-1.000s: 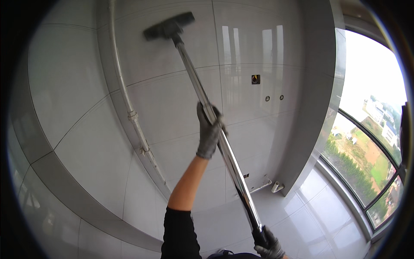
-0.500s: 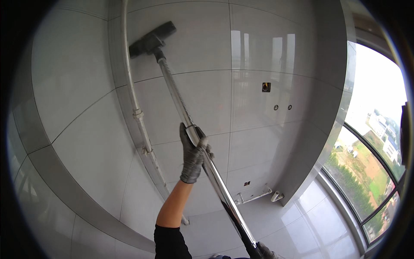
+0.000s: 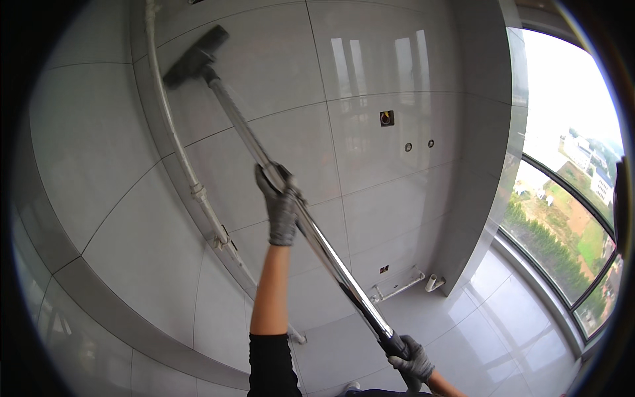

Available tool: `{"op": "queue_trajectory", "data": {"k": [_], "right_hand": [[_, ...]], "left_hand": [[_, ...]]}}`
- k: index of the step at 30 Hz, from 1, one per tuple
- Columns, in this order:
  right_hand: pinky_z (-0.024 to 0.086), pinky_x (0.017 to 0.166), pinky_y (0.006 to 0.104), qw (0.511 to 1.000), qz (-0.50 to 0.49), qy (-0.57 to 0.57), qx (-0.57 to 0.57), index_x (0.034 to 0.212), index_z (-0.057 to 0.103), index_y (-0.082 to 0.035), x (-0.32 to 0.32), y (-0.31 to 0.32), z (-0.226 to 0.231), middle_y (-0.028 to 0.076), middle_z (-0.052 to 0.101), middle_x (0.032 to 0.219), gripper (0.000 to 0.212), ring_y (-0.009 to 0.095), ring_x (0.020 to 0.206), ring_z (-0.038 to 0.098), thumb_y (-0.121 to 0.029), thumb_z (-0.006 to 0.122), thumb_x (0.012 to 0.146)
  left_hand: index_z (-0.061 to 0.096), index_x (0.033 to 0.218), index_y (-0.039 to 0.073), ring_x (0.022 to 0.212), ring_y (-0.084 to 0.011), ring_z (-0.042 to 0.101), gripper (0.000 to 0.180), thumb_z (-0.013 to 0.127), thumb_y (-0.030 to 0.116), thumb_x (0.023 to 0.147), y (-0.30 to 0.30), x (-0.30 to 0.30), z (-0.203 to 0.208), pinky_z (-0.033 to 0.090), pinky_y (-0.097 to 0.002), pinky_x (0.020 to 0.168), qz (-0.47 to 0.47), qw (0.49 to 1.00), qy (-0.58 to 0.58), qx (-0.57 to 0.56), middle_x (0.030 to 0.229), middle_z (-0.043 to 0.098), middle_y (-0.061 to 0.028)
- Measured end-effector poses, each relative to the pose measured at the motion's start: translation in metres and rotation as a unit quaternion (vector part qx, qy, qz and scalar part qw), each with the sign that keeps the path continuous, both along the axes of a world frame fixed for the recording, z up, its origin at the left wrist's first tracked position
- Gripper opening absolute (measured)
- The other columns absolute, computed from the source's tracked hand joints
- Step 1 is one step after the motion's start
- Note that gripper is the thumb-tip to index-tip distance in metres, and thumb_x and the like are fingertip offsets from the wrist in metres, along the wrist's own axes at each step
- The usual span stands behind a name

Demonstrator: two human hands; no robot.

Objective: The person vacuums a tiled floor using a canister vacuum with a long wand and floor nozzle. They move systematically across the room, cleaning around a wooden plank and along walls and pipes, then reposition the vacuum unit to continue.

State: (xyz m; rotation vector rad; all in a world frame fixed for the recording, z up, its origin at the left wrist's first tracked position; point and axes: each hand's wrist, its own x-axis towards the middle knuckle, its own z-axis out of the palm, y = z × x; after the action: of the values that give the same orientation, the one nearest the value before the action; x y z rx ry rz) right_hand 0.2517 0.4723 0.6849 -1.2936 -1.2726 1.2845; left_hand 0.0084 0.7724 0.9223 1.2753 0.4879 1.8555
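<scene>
A long chrome vacuum cleaner wand [image 3: 331,258] runs slantwise from lower right to upper left across the view. Its dark, wide floor-type head [image 3: 196,57] lies against the grey tiled wall, close to a vertical pipe. My left hand [image 3: 281,206], in a grey glove, is closed around the middle of the wand. Lower down, my right hand [image 3: 413,360], gloved likewise, grips the black handle end [image 3: 395,345] of the wand.
A pale vertical pipe [image 3: 178,142] runs along the wall corner on the left. The tiled wall [image 3: 397,218] has an open socket box [image 3: 387,118] and two round fittings. Low white pipes [image 3: 400,289] stick out near the floor. A large window [image 3: 562,185] is on the right.
The cleaner head and wand have shifted left and slightly up in the view, both hands moving with them. My right hand now shows more fully. The whole scene has also shifted left.
</scene>
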Motion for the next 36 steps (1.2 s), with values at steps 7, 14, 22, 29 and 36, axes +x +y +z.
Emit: {"op": "queue_trajectory", "data": {"k": [7,14,22,29,36], "right_hand": [[0.053,0.053,0.0318,0.973,-0.051,0.216,-0.057,0.116,0.048,-0.001,0.013,-0.056,-0.055,0.008,0.059,0.075,0.061,0.017,0.059,0.06,-0.033,0.079,0.074],[0.05,0.046,0.0282,0.975,-0.009,0.204,0.087,0.116,0.046,-0.001,0.027,0.049,0.122,0.008,0.056,0.07,0.061,0.016,0.051,0.058,-0.038,0.076,0.077],[0.053,0.053,0.029,0.987,-0.004,0.145,-0.066,0.111,0.052,-0.004,0.035,0.008,-0.091,0.003,0.057,0.073,0.043,0.013,0.058,0.058,-0.025,0.075,0.08],[0.05,0.084,0.0309,0.944,-0.189,0.018,-0.27,0.113,0.062,0.001,0.02,-0.132,-0.275,0.01,0.069,0.099,0.066,0.016,0.09,0.064,-0.036,0.087,0.064],[0.053,0.074,0.0318,0.964,-0.158,-0.067,-0.202,0.113,0.056,0.008,0.024,-0.011,-0.125,0.01,0.069,0.095,0.077,0.017,0.085,0.064,-0.033,0.089,0.057]], "left_hand": [[-0.007,0.147,0.027,0.055,-0.0139,0.054,0.093,0.059,0.004,0.086,-0.003,0.14,-0.067,0.052,-0.0301,0.046,-0.073,0.981,0.178,0.005,0.091,0.053,-0.0075],[0.009,0.143,0.024,0.056,-0.0185,0.055,0.087,0.06,-0.007,0.08,0.091,0.149,0.197,0.05,-0.0336,0.043,-0.13,0.982,0.064,0.122,0.093,0.052,-0.0124],[-0.005,0.148,0.017,0.064,-0.0167,0.061,0.091,0.061,0.008,0.085,0.044,0.139,-0.072,0.055,-0.0304,0.056,-0.038,0.983,0.175,0.044,0.097,0.057,-0.0114],[-0.005,0.149,0.02,0.064,-0.0129,0.058,0.095,0.062,0.0,0.084,-0.075,0.136,-0.309,0.054,-0.0279,0.053,-0.062,0.975,0.146,-0.157,0.095,0.054,-0.0032],[0.008,0.146,0.018,0.052,-0.0124,0.055,0.085,0.061,0.0,0.083,0.01,0.091,-0.128,0.051,-0.0268,0.042,-0.106,0.994,0.004,-0.007,0.087,0.052,-0.0065]]}}
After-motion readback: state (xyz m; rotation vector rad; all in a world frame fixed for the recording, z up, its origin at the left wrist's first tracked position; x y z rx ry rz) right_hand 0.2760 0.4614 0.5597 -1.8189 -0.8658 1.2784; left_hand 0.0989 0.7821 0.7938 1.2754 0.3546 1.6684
